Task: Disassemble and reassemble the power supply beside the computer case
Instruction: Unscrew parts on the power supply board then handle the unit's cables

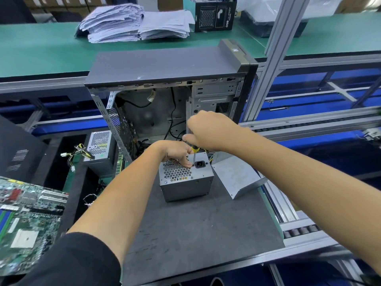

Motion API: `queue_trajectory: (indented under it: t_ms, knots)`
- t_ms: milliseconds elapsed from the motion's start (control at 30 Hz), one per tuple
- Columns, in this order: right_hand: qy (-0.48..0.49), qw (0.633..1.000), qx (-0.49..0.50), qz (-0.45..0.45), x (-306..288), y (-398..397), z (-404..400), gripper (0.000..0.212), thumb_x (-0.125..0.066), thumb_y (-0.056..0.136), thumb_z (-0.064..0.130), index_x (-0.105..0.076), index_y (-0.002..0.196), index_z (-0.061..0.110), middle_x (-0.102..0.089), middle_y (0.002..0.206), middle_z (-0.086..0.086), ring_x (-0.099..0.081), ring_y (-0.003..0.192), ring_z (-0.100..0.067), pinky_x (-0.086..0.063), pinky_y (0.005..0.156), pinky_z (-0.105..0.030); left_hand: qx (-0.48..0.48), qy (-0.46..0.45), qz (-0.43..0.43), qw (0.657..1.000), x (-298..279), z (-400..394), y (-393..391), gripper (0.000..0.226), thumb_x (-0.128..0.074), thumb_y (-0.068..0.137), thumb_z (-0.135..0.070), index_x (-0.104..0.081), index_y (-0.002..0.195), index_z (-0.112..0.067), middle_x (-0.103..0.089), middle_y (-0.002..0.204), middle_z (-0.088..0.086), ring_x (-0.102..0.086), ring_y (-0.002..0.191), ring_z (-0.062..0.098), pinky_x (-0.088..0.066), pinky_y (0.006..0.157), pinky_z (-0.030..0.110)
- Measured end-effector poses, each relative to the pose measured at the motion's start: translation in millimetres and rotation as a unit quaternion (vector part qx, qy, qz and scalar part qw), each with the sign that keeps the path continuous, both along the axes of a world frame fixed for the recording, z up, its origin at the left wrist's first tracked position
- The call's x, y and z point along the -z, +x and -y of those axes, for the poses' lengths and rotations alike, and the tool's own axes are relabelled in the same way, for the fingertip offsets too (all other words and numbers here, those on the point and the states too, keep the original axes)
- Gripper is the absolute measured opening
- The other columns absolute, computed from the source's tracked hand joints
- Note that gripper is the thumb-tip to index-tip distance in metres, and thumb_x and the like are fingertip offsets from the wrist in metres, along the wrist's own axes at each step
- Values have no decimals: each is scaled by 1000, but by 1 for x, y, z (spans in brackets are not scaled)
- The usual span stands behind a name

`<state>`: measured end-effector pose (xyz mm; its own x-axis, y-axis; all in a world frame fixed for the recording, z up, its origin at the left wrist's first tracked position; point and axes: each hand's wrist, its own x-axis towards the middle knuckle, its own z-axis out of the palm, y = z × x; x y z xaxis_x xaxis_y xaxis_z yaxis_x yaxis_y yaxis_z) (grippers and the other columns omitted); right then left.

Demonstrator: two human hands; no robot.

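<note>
Screwdriver (pixel 193 150) is gripped in curled right hand (pixel 208 132), tip on power supply (pixel 185 178) top; supply is pinched by left hand (pixel 175 152) fingertips, mid-mat (pixel 195 223).

Dark grey work mat (pixel 195 228) across the near bench, bearing the power supply (pixel 186 178) upright near the middle, a loose bent metal cover (pixel 237 176) just beside it on the right, and the open computer case (pixel 171 100) standing behind. Left of the mat, a green motherboard (pixel 26 219) and a second power supply (pixel 99 147) with loose wires. Beyond, a green-topped bench (pixel 41 52) carrying paper stacks (pixel 134 23) and a black box (pixel 214 15).
</note>
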<state>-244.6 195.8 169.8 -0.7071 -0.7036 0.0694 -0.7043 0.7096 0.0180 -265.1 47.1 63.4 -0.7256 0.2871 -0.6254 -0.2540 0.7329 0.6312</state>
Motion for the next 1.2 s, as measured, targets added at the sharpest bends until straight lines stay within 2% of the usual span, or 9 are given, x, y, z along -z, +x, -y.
queue_trajectory:
  t_ms: [133, 333, 433, 500, 567, 667, 800, 900, 1200]
  knots:
    - [-93, 994, 0, 52, -10, -4, -4, 17, -60, 86, 30, -54, 80, 15, -55, 79, -2, -51, 78, -20, -39, 57, -30, 19, 36, 27, 999, -4, 1, 1, 12, -64, 85, -2, -58, 91, -10, -62, 82, 3, -52, 60, 7, -37, 55, 21]
    - [-165, 985, 33, 41, -21, -11, -14, 26, -62, 85, 35, -47, 68, 22, -45, 67, 9, -48, 67, -16, -37, 59, -28, 10, 59, 40, 997, -10, -3, 4, 18, -72, 80, -9, -61, 94, -12, -68, 78, -4, -58, 69, 9, -42, 55, 19]
    - [-156, 986, 28, 54, -14, -8, -13, 25, -62, 86, 36, -51, 70, 20, -45, 66, 11, -49, 65, -14, -39, 57, -27, 12, 50, 23, 998, -10, -3, 6, 22, -74, 78, -10, -61, 96, -9, -68, 88, 2, -59, 83, 19, -44, 67, 31]
    - [-155, 986, 25, 59, -9, -7, -11, 24, -62, 86, 35, -51, 70, 21, -44, 66, 12, -45, 63, -9, -34, 53, -25, 14, 33, 17, 999, -12, -4, 9, 41, -74, 78, -12, -58, 115, -3, -62, 120, 15, -54, 114, 34, -43, 93, 48]
    - [-153, 986, 23, 62, -8, -5, -10, 24, -63, 86, 34, -49, 69, 22, -44, 67, 12, -44, 64, -9, -33, 53, -24, 14, 29, 23, 999, -14, -6, 13, 58, -74, 80, -13, -47, 129, 2, -48, 137, 21, -40, 129, 39, -33, 107, 51]
    - [-151, 986, 25, 64, -10, -4, -9, 28, -63, 85, 34, -44, 65, 26, -44, 68, 11, -46, 63, -10, -33, 52, -25, 28, 34, 33, 999, -18, -6, 18, 56, -70, 83, -10, -45, 131, 3, -60, 119, 17, -55, 107, 36, -47, 88, 42]
    - [-130, 989, 46, 60, -12, -2, -8, 27, -63, 82, 29, -44, 63, 20, -51, 70, 1, -47, 59, -14, -34, 48, -24, 26, 65, 37, 997, -21, -8, 27, 14, -69, 81, -2, -63, 90, -11, -69, 71, -1, -61, 67, 16, -46, 53, 19]
    - [-121, 988, 88, 42, -11, -1, -4, 25, -64, 74, 21, -45, 64, 9, -49, 65, -5, -46, 57, -21, -37, 47, -24, 4, 62, 4, 998, -21, -10, 35, 17, -73, 76, -1, -64, 86, -12, -70, 69, -3, -64, 61, 9, -47, 51, 18]
    - [-69, 996, 53, 31, 4, 8, 4, 28, -52, 86, 24, -38, 64, 14, -43, 67, -2, -50, 67, -28, -31, 53, -30, 18, 103, -2, 994, -21, -10, 59, 20, -59, 91, -3, -60, 74, -15, -58, 64, -3, -46, 60, 11, -34, 58, 25]
